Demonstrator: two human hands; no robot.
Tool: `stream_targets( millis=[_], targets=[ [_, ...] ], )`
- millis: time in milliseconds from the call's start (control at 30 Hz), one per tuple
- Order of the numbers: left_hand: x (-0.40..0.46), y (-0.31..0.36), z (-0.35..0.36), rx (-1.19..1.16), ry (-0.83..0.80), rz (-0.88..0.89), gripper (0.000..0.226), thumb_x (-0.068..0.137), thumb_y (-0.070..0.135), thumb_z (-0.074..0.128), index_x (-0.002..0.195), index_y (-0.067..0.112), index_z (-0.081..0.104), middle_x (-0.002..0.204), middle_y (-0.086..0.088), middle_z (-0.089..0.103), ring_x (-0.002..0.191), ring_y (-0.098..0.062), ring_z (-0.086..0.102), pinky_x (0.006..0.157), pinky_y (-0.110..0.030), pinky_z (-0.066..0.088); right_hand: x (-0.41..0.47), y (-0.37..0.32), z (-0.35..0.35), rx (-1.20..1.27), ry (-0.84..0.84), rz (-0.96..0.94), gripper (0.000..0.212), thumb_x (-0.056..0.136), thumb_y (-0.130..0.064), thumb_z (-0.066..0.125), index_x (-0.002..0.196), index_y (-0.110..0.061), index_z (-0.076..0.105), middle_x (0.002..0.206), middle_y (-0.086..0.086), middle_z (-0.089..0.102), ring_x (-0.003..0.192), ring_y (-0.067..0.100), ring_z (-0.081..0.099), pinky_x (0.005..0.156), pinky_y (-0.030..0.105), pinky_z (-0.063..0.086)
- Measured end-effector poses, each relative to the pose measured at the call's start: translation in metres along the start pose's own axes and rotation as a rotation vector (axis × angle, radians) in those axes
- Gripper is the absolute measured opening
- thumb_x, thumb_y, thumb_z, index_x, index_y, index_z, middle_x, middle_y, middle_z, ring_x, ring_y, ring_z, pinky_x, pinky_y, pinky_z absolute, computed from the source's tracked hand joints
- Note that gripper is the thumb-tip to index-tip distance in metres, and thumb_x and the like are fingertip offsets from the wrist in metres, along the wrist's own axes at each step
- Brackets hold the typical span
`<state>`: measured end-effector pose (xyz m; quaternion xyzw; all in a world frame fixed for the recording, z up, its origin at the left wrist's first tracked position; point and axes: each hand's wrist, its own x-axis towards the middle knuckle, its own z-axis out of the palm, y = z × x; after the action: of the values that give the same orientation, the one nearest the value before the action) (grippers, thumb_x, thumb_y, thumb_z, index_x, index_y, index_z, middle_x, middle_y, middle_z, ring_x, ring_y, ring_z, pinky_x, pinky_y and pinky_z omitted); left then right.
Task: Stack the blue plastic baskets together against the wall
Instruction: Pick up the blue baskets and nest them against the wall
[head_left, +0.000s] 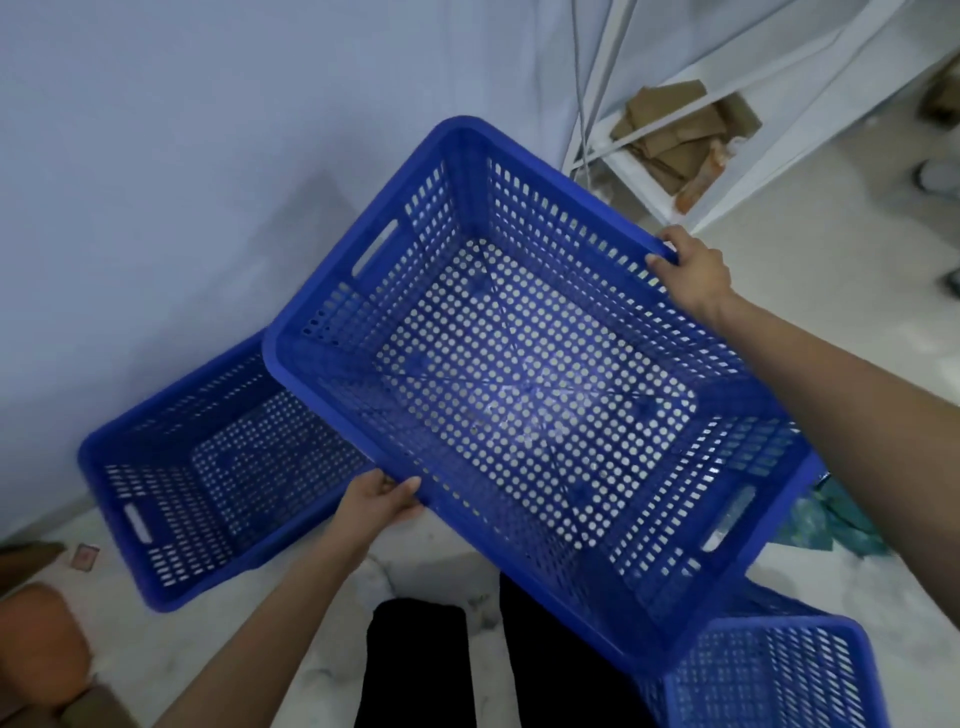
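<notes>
I hold a large blue perforated plastic basket (530, 384) in the air, tilted, its open side facing me. My left hand (382, 501) grips its near long rim. My right hand (693, 273) grips the far long rim. A second blue basket (202, 478) stands on the floor at the left, against the pale wall (182, 156), partly hidden behind the held one. A third blue basket (779, 675) sits on the floor at the lower right, under the held basket's corner.
A white metal shelf frame (691, 150) with cardboard scraps stands at the upper right. An orange-brown object (36, 639) lies at the lower left. My dark trouser legs (415, 670) are at the bottom centre on the pale floor. Green wrapping (826, 519) lies at the right.
</notes>
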<state>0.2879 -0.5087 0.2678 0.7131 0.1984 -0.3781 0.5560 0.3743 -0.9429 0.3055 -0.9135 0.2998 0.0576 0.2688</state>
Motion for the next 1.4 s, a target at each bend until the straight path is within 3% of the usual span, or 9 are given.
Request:
stream_targets(
  millis=[133,267,400,567,733,1000,1200,1400],
  targets=[
    [-0.025,-0.007,-0.040,-0.142,-0.016,-0.052,0.008,0.091,0.003,0.059,0.084,-0.001,0.058,0.077,-0.018,0.061,0.062,-0.015,0.068,0.060,-0.020,0.058,-0.007,-0.068,0.004,-0.025,-0.017,-0.124,0.032,0.095,-0.033,0.048,0.123,-0.019,0.053,0.122,0.017,0.063,0.112,0.038,0.055,0.091,0.042,0.043],
    [-0.049,-0.021,-0.079,-0.228,-0.028,-0.081,0.020,0.092,0.004,0.059,0.108,-0.007,0.061,0.092,-0.020,0.064,0.079,-0.024,0.065,0.069,-0.024,0.061,-0.014,-0.141,0.021,-0.061,-0.047,-0.265,0.032,0.095,-0.033,0.050,0.123,-0.019,0.054,0.124,0.015,0.061,0.115,0.037,0.054,0.094,0.042,0.041],
    [-0.071,-0.042,-0.119,-0.328,0.000,-0.090,0.020,0.091,0.006,0.060,0.109,-0.002,0.064,0.098,-0.020,0.069,0.089,-0.030,0.065,0.080,-0.033,0.060,-0.028,-0.217,0.050,-0.143,-0.080,-0.378,0.034,0.096,-0.035,0.047,0.128,-0.022,0.052,0.126,0.016,0.060,0.119,0.039,0.050,0.096,0.043,0.040],
    [-0.093,-0.081,-0.168,-0.473,0.061,-0.133,0.028,0.091,0.006,0.060,0.118,-0.003,0.058,0.088,-0.010,0.070,0.078,-0.021,0.068,0.082,-0.036,0.059,-0.058,-0.306,0.102,-0.194,-0.174,-0.529,0.035,0.098,-0.033,0.044,0.131,-0.023,0.049,0.126,0.018,0.057,0.120,0.041,0.045,0.097,0.046,0.039],
    [-0.108,-0.114,-0.207,-0.593,0.121,-0.160,0.015,0.092,0.004,0.057,0.107,0.001,0.059,0.073,-0.007,0.070,0.061,-0.013,0.069,0.066,-0.025,0.060,-0.085,-0.374,0.160,-0.235,-0.234,-0.647,0.034,0.099,-0.032,0.043,0.131,-0.022,0.049,0.126,0.019,0.057,0.119,0.041,0.046,0.097,0.048,0.039],
    [-0.122,-0.168,-0.261,-0.798,0.196,-0.169,0.014,0.095,-0.002,0.050,0.091,0.008,0.059,0.067,-0.001,0.070,0.054,-0.010,0.068,0.065,-0.027,0.059,-0.134,-0.471,0.265,-0.322,-0.364,-0.808,0.036,0.101,-0.031,0.041,0.135,-0.022,0.047,0.124,0.022,0.056,0.121,0.043,0.042,0.096,0.050,0.040],
    [-0.112,-0.183,-0.277,-0.879,0.281,-0.192,0.016,0.095,-0.003,0.050,0.092,0.009,0.060,0.074,0.000,0.073,0.060,-0.008,0.071,0.061,-0.024,0.059,-0.154,-0.526,0.319,-0.420,-0.405,-0.898,0.038,0.102,-0.026,0.039,0.139,-0.020,0.043,0.123,0.027,0.051,0.117,0.044,0.043,0.093,0.049,0.040],
    [-0.089,-0.179,-0.289,-1.007,0.312,-0.258,0.013,0.094,-0.003,0.051,0.092,0.004,0.061,0.073,-0.003,0.074,0.074,-0.020,0.069,0.054,-0.023,0.057,-0.152,-0.568,0.363,-0.532,-0.395,-0.977,0.040,0.103,-0.020,0.036,0.142,-0.019,0.040,0.123,0.027,0.047,0.114,0.043,0.042,0.090,0.049,0.041]
  ],
)
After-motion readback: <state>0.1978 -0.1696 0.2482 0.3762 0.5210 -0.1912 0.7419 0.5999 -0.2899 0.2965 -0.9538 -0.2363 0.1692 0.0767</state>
